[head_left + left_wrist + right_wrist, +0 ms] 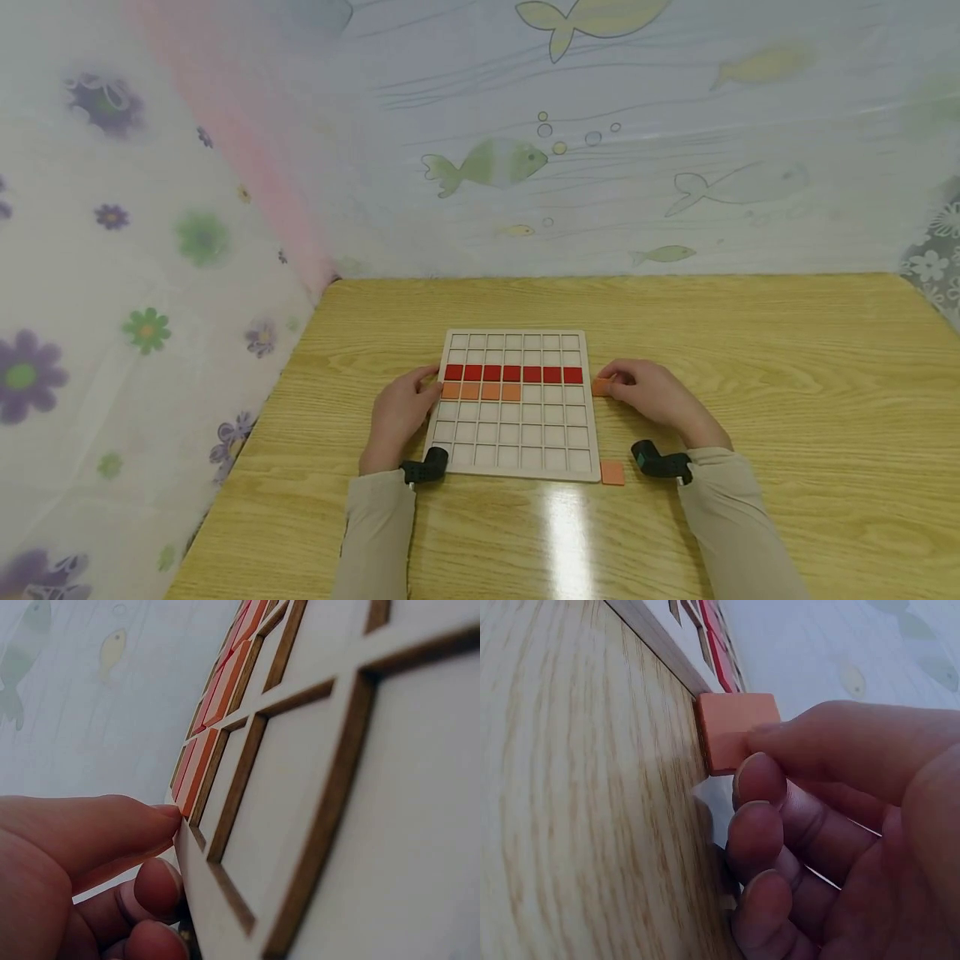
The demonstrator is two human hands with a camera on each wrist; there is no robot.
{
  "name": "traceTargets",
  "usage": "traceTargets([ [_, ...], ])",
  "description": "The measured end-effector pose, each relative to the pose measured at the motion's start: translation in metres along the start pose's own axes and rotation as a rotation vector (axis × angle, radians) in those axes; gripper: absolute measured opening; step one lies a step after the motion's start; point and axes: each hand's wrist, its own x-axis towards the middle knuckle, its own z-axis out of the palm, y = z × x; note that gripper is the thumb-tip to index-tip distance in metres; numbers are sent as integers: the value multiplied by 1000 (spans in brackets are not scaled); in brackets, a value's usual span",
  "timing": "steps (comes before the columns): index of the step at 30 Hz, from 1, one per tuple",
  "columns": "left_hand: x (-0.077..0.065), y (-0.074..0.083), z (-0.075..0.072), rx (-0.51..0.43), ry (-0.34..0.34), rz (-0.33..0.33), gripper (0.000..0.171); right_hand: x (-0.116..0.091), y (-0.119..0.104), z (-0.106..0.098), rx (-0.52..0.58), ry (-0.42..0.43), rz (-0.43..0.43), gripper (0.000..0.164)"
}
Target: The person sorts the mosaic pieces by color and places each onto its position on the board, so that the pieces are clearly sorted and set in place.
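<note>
A pale wooden grid board [510,477] lies on the table, divided into square cells. One row holds red square tiles [491,373] all the way across; the row nearer me has orange tiles [470,391] in its left part. My left hand [397,414] holds the board's left edge, the thumb at the rim beside the first orange tile, the other fingers curled below it. Just off the board's right edge, my right hand [660,400] pinches an orange square tile [731,727] between thumb and fingers. That tile stands on edge, low over the table.
Another orange tile [612,473] lies on the wooden table [825,358] by the board's near right corner. A black wrist camera [426,465] sits on the left sleeve, and a second wrist camera [660,461] on the right. A fish-printed curtain [480,100] hangs behind the table.
</note>
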Motion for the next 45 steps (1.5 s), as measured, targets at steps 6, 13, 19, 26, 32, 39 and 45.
traceTargets([
  [6, 0, 0, 0, 0, 2, 4, 37, 1, 0, 1, 47, 4, 36, 23],
  [13, 0, 1, 0, 5, 1, 0, 36, 1, -5, 1, 94, 45, 86, 26],
  [19, 1, 0, 0, 11, 2, 6, 37, 3, -12, 4, 163, 85, 51, 27],
  [26, 2, -2, 1, 14, 8, 4, 37, 5, -15, 7, 175, 79, 69, 25],
  [32, 2, -1, 1, 16, 13, 6, 37, 7, -17, 10, 182, 71, 86, 24],
  [39, 1, -1, 1, 9, 8, 7, 37, 9, -19, 16, 203, 53, 83, 17],
  [45, 2, -1, 1, 19, 6, 8, 36, 10, -20, 18, 204, 52, 51, 22],
])
